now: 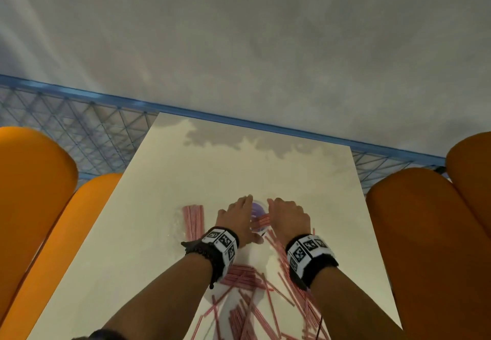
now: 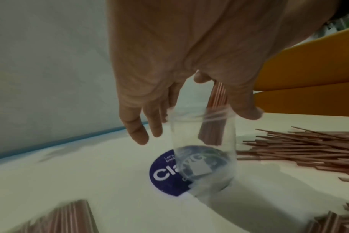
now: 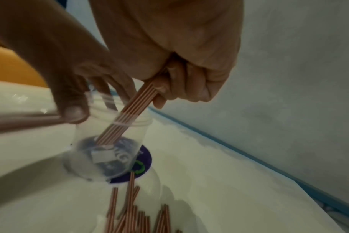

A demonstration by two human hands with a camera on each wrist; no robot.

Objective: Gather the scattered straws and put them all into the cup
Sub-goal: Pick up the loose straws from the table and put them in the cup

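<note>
A clear plastic cup [image 2: 202,141] is tilted over a round dark-blue sticker [image 2: 163,173] on the pale white tabletop [image 1: 212,169]. Its rim is touched by the left hand [image 2: 179,63], whose fingers [image 2: 135,130] are spread and almost straight, the thumb lying against the rim's other side. A small bundle of thin pink-striped straws [image 3: 130,118] is pinched in the curled fingers of the right hand [image 3: 179,63], the lower ends inside the cup. More scattered straws [image 1: 252,310] lie near the forearms, and a tidy heap [image 1: 193,218] lies left of the cup.
</note>
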